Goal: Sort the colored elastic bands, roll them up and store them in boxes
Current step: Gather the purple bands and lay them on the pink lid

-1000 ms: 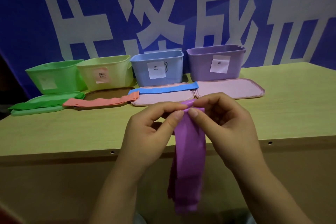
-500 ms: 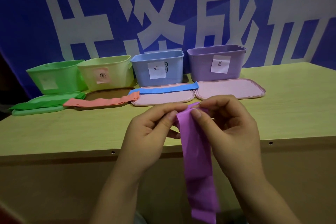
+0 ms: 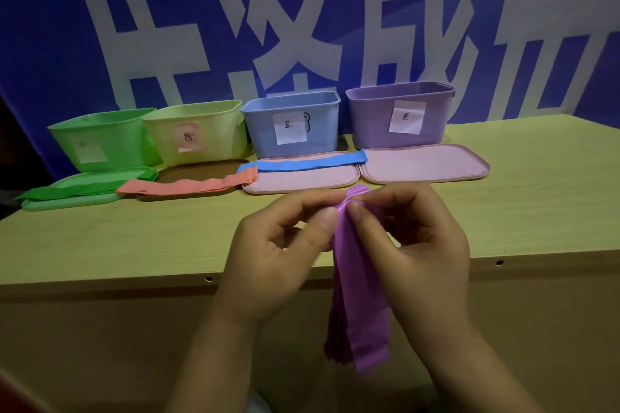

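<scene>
The purple band (image 3: 360, 295) now hangs bunched and layered over the near edge of the table (image 3: 134, 238), its top gathered tighter than half a second ago. Both hands, left hand (image 3: 285, 251) at 9 o'clock and right hand (image 3: 416, 245) at 3 o'clock, remain pinched on that top end, fingertips almost touching. At 12 o'clock stands the purple box (image 3: 399, 114).

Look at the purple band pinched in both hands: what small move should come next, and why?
Probably start turning the top end over on itself to begin the roll: both the left hand and right hand pinch the purple band there, while the rest hangs unrolled.
</scene>
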